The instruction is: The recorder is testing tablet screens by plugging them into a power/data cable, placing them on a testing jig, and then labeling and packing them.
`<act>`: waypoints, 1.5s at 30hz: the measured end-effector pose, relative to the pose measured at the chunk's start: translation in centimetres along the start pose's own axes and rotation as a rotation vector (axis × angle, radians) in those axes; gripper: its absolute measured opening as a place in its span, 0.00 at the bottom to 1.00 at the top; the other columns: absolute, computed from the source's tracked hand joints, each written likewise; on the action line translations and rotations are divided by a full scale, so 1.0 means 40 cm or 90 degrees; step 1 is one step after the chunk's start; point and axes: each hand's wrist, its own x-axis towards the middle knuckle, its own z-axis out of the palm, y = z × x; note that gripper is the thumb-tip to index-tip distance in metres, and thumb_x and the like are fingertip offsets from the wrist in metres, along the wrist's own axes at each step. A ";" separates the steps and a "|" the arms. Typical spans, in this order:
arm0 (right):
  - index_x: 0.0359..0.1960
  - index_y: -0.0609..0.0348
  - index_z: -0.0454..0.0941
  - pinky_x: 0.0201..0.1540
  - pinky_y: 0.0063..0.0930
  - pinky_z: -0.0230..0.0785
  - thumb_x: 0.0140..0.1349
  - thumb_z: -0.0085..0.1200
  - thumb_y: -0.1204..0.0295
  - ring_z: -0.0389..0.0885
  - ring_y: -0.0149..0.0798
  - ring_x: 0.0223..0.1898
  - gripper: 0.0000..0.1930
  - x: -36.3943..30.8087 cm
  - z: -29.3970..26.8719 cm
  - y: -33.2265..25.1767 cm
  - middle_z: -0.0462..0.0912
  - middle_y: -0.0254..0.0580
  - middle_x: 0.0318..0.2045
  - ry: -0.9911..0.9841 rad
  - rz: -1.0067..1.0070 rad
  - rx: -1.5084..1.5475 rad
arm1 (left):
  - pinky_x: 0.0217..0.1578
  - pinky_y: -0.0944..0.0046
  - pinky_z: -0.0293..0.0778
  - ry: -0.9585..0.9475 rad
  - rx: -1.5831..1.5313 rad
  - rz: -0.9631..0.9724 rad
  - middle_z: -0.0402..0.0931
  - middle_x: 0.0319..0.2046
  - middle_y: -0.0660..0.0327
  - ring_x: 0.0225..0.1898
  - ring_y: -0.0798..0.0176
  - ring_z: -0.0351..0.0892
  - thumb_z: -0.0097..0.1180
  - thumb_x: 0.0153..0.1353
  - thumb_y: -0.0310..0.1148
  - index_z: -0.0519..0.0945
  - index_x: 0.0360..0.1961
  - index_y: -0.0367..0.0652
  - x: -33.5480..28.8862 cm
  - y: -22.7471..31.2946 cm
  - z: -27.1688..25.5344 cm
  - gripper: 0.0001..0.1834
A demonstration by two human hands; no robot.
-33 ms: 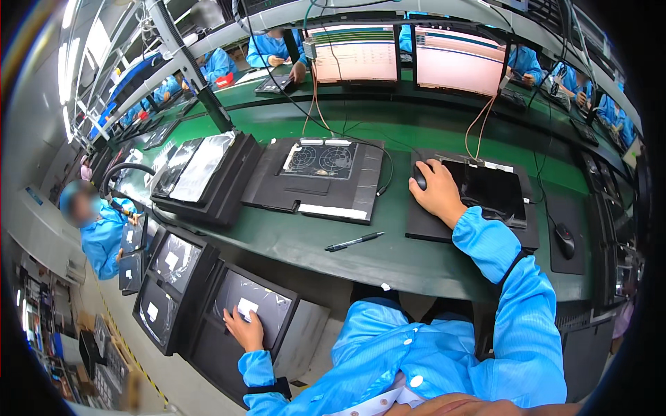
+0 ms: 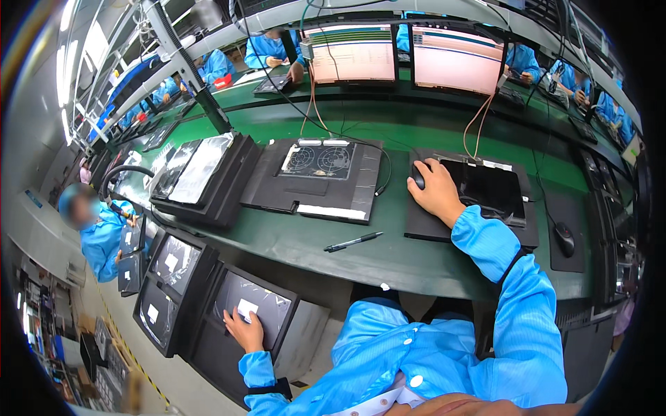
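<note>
My right hand [image 2: 440, 193] is wrapped over a black computer mouse [image 2: 417, 177], which sits at the left of a black foam block [image 2: 424, 226]. Right beside that hand, a dark glossy screen panel [image 2: 491, 193] lies in the block, with cables at its top edge. Down at the left, my left hand [image 2: 245, 331] rests with fingers spread on a film-covered panel [image 2: 267, 299] bearing a white label. That panel lies in a black foam tray [image 2: 208, 347] below bench height.
The green bench [image 2: 291, 243] holds a pen [image 2: 352, 242], a second foam block with a circle-patterned panel [image 2: 316, 161], stacked trays [image 2: 201, 173] and another mouse [image 2: 564, 239]. Two monitors [image 2: 350, 55] stand behind. A co-worker [image 2: 104, 232] in blue is at far left, near more filmed panels [image 2: 175, 262].
</note>
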 end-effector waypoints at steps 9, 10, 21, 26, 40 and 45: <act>0.47 0.59 0.82 0.49 0.48 0.72 0.57 0.60 0.56 0.77 0.59 0.45 0.22 0.012 -0.017 -0.006 0.78 0.57 0.46 0.030 -0.023 -0.013 | 0.71 0.46 0.54 0.037 -0.040 0.054 0.55 0.70 0.35 0.72 0.35 0.54 0.60 0.63 0.31 0.72 0.62 0.30 -0.005 -0.021 0.018 0.27; 0.50 0.60 0.81 0.50 0.49 0.71 0.57 0.60 0.53 0.77 0.60 0.47 0.26 0.017 -0.041 -0.008 0.76 0.59 0.49 -0.024 -0.023 -0.024 | 0.71 0.47 0.55 0.031 -0.068 0.034 0.53 0.71 0.36 0.72 0.37 0.55 0.59 0.63 0.30 0.72 0.62 0.31 -0.014 0.009 0.016 0.27; 0.37 0.57 0.83 0.44 0.47 0.79 0.58 0.52 0.63 0.85 0.52 0.43 0.13 -0.165 -0.800 0.453 0.85 0.49 0.38 0.025 0.098 -0.430 | 0.54 0.51 0.73 -0.079 -0.361 0.636 0.77 0.50 0.46 0.52 0.46 0.77 0.57 0.62 0.18 0.79 0.46 0.31 -0.263 0.561 0.018 0.11; 0.68 0.55 0.66 0.67 0.59 0.60 0.61 0.55 0.39 0.67 0.53 0.69 0.42 -0.489 -1.160 0.834 0.71 0.51 0.66 -0.128 0.707 -0.638 | 0.37 0.65 0.79 -0.220 -0.571 0.692 0.79 0.38 0.50 0.33 0.61 0.80 0.52 0.67 0.17 0.77 0.47 0.30 -0.326 0.680 0.064 0.09; 0.47 0.59 0.82 0.49 0.42 0.76 0.61 0.56 0.76 0.84 0.52 0.46 0.13 -0.573 -1.128 0.931 0.86 0.48 0.44 0.210 0.138 -0.605 | 0.37 0.65 0.80 -0.510 -0.576 0.540 0.82 0.35 0.52 0.34 0.62 0.84 0.60 0.62 0.19 0.82 0.44 0.33 -0.452 0.802 0.037 0.09; 0.48 0.62 0.81 0.41 0.32 0.75 0.68 0.58 0.70 0.86 0.44 0.36 0.11 -0.438 -1.225 0.598 0.85 0.50 0.35 0.265 0.107 -0.339 | 0.47 0.63 0.80 -0.739 -0.502 0.589 0.84 0.41 0.52 0.43 0.58 0.86 0.60 0.62 0.19 0.82 0.49 0.34 -0.409 0.854 -0.049 0.13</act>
